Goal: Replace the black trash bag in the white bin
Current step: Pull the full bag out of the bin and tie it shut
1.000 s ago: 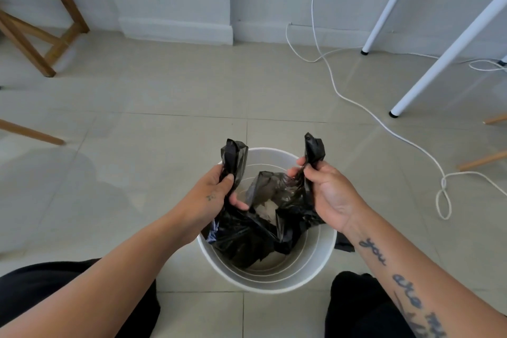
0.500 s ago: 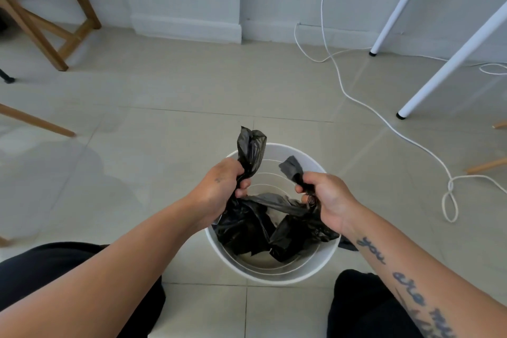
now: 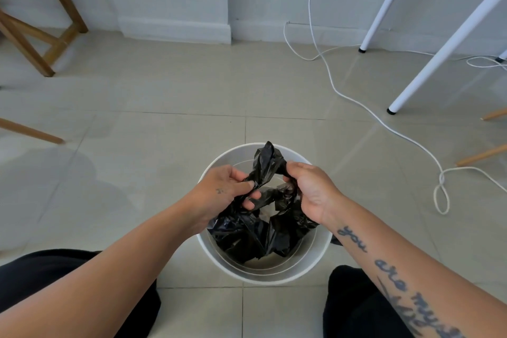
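A: What's in the bin?

B: The white bin (image 3: pixel 264 278) stands on the tiled floor (image 3: pixel 164 96) between the person's knees. The black bag (image 3: pixel 244 239) is inside it, crumpled, with most of it low against the near wall. The bag's top is drawn up above the rim.

A: And the hands?

B: Both are over the bin's mouth. The left hand (image 3: pixel 223 191) has its fingers curled round one twisted bunch of the bag, with the thumb pinching it. The right hand (image 3: pixel 311 189) is closed round the other bunch. The two bunches meet between the hands, and a tuft of plastic sticks up past them.

A: Is anything in the bag?

B: I can't tell, because the folds hide the inside. A pale patch shows through a gap in the plastic, but it could be the bottom of the bin or something else.

A: What else is hard to see?

B: The right fingertips are tucked behind the plastic. A dark scrap (image 3: pixel 336 240) shows just outside the bin's right wall, mostly covered by the wrist. Both forearms run off the lower edge. A white cord (image 3: pixel 356 103) lies looped on the floor to the right. The white table legs (image 3: pixel 439 46) and the wooden frame (image 3: pixel 35 35) are cut off at the top
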